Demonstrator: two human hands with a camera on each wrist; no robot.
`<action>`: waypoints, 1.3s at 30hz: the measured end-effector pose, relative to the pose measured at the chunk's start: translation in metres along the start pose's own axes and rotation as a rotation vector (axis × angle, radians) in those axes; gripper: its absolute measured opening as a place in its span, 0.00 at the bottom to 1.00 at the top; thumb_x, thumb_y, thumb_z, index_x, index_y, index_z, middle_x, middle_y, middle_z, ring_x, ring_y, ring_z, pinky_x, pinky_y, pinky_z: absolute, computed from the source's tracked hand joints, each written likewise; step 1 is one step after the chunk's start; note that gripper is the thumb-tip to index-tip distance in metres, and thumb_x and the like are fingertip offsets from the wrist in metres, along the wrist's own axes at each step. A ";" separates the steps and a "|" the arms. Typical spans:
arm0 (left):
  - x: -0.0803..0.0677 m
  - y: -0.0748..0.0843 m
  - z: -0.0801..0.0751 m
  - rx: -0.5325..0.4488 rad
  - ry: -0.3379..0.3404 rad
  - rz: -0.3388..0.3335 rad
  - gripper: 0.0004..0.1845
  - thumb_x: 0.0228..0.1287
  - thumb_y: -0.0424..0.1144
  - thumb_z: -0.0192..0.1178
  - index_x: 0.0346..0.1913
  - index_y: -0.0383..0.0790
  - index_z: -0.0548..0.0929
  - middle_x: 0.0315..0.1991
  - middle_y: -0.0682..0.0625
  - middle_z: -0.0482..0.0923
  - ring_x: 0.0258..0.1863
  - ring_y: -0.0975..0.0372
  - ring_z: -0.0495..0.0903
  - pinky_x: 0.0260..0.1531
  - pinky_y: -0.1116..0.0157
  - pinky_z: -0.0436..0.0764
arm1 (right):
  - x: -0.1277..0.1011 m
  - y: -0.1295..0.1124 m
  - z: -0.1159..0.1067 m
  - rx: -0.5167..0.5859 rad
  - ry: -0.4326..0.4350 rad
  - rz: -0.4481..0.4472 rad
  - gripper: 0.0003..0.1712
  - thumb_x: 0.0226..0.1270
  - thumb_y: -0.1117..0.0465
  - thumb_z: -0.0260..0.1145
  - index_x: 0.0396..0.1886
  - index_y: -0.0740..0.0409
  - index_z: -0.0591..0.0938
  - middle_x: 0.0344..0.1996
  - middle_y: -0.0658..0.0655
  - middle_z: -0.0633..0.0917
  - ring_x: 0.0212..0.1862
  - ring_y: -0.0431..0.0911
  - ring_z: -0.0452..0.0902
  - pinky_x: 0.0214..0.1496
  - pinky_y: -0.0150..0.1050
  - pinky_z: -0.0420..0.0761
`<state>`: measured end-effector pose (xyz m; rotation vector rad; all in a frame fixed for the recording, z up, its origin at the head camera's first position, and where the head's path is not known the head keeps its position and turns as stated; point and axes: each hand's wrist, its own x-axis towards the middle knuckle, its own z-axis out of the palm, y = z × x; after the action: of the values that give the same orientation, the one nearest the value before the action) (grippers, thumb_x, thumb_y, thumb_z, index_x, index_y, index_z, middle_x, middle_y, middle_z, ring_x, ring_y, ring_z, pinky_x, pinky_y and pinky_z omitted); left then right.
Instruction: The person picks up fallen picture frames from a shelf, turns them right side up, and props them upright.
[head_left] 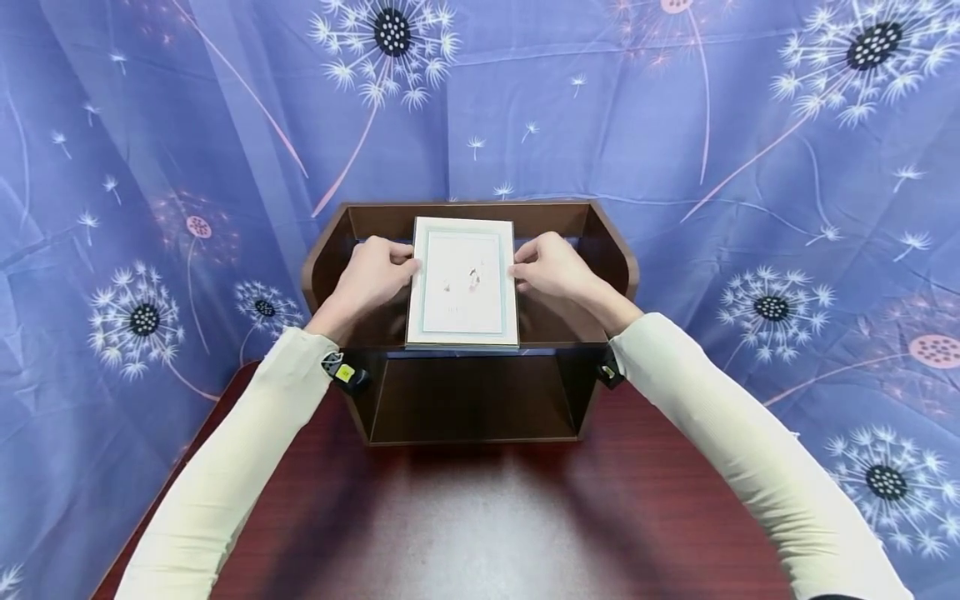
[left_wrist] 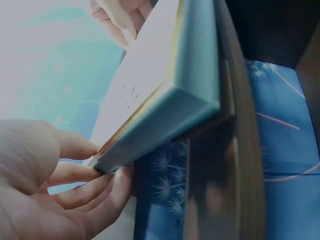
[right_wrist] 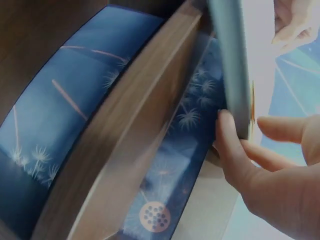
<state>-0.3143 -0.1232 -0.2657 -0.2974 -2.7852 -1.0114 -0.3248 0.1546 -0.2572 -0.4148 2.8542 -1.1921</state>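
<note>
A pale book (head_left: 463, 282) with a light blue-green border lies flat over the top level of a small dark wooden shelf (head_left: 341, 235). My left hand (head_left: 375, 275) grips its left edge and my right hand (head_left: 551, 267) grips its right edge. In the left wrist view the left hand's fingers (left_wrist: 95, 187) curl under the book (left_wrist: 170, 95), with the thumb on top. From the right wrist camera, the right hand's fingers (right_wrist: 235, 150) press under the book's blue edge (right_wrist: 230, 60), thumb above.
The shelf stands at the far end of a dark red-brown table (head_left: 480, 517), its lower compartment (head_left: 472, 400) open toward me. A blue curtain (head_left: 750, 167) with dandelion prints hangs behind and to both sides. The shelf's side panels (head_left: 615, 250) rise beside the book.
</note>
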 end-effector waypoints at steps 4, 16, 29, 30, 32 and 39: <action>-0.001 0.005 -0.005 -0.031 0.057 0.038 0.23 0.76 0.44 0.60 0.69 0.41 0.82 0.45 0.43 0.93 0.44 0.57 0.92 0.33 0.69 0.76 | 0.001 -0.004 -0.003 0.153 0.049 0.060 0.18 0.74 0.67 0.65 0.58 0.74 0.82 0.54 0.70 0.86 0.45 0.55 0.93 0.53 0.44 0.91; 0.005 0.003 -0.009 -0.146 0.179 0.034 0.23 0.72 0.41 0.65 0.66 0.36 0.84 0.54 0.38 0.90 0.55 0.50 0.90 0.55 0.54 0.87 | 0.005 -0.017 -0.007 0.351 0.130 0.029 0.27 0.72 0.71 0.67 0.68 0.74 0.76 0.60 0.72 0.85 0.56 0.57 0.88 0.55 0.44 0.90; 0.005 0.002 -0.011 -0.247 0.265 0.052 0.21 0.70 0.39 0.69 0.62 0.36 0.86 0.52 0.38 0.90 0.52 0.51 0.91 0.53 0.55 0.89 | 0.007 -0.011 -0.001 0.256 0.250 -0.128 0.29 0.71 0.67 0.70 0.70 0.65 0.79 0.58 0.68 0.88 0.57 0.57 0.89 0.48 0.29 0.89; 0.005 0.002 -0.011 -0.257 0.273 0.057 0.20 0.69 0.39 0.69 0.62 0.36 0.86 0.52 0.39 0.91 0.52 0.52 0.91 0.54 0.55 0.89 | 0.007 -0.011 -0.001 0.241 0.263 -0.141 0.30 0.71 0.67 0.70 0.71 0.63 0.79 0.57 0.67 0.89 0.57 0.56 0.89 0.46 0.26 0.87; 0.005 0.002 -0.009 -0.281 0.286 0.071 0.20 0.69 0.38 0.70 0.61 0.37 0.87 0.52 0.39 0.91 0.52 0.52 0.92 0.54 0.55 0.89 | 0.006 -0.010 0.000 0.223 0.287 -0.166 0.31 0.70 0.67 0.69 0.73 0.61 0.78 0.56 0.67 0.89 0.56 0.55 0.89 0.45 0.23 0.84; 0.005 0.000 -0.006 -0.294 0.311 0.119 0.19 0.68 0.39 0.71 0.60 0.40 0.87 0.52 0.42 0.91 0.52 0.54 0.92 0.52 0.55 0.88 | 0.003 -0.007 0.004 0.208 0.345 -0.212 0.30 0.70 0.67 0.70 0.72 0.61 0.78 0.54 0.66 0.90 0.56 0.56 0.89 0.46 0.24 0.82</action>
<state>-0.3185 -0.1267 -0.2605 -0.3082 -2.3163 -1.3118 -0.3260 0.1465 -0.2544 -0.5641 2.9730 -1.7355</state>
